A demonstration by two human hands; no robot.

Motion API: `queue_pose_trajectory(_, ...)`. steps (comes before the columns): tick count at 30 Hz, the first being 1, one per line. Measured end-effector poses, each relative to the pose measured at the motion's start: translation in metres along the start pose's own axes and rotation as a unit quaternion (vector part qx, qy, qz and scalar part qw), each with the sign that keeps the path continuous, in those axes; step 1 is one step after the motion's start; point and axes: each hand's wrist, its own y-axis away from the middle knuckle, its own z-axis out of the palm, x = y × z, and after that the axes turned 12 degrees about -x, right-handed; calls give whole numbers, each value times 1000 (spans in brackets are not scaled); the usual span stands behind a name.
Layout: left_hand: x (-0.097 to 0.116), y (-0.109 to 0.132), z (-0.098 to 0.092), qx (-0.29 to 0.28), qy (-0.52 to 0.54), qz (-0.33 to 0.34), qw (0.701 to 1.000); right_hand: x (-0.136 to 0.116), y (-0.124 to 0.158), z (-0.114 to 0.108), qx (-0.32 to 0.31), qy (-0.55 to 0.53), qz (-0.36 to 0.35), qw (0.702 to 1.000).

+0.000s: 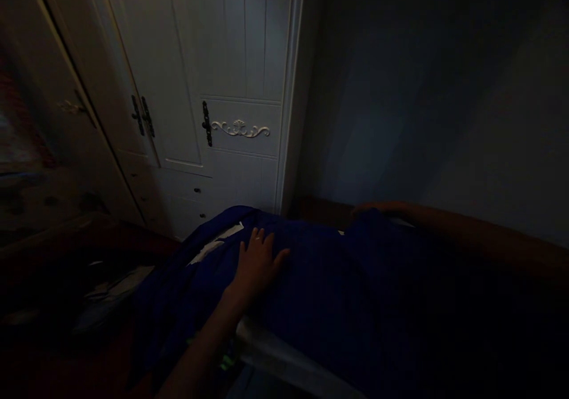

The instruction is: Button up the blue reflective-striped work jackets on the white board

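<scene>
A large dark blue cloth (306, 274), perhaps a garment, is draped over a raised, board-like surface with a pale edge (284, 351). Lying flat on it with fingers spread is my left hand (258, 262), a ring on one finger. Just beyond those fingertips a white patch (217, 243) shows on the cloth. At the cloth's far right edge, my right hand (384, 208) is closed on a raised fold; its fingertips are mostly hidden behind the fabric. Deep shadow hides the cloth's right part.
A white wardrobe (240, 61) with dark handles and drawers stands behind the cloth. To its right is a bare grey wall (400, 102). Dark and pale items (111, 286), too dim to name, lie at the lower left above a reddish floor (80, 369).
</scene>
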Motion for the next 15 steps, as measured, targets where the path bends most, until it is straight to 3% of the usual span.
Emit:
queue_pose_trajectory(3,-19,16,13,-24,-48,-16,998,36,-2,-6,-75,-86,58,992)
queue_pose_trajectory(6,-37,22,2,35,-97,-36,994,57,24,-15,-79,-149,95,981)
queue_pose_trajectory(9,-55,18,-15,61,-93,-54,992,50,80,-6,-112,-43,78,990)
queue_pose_trajectory(12,-75,10,-21,-6,-39,-83,996,29,129,15,-121,67,56,989)
queue_pose_trajectory(15,-89,3,-18,-26,-4,-130,991,23,138,18,-123,-4,49,991)
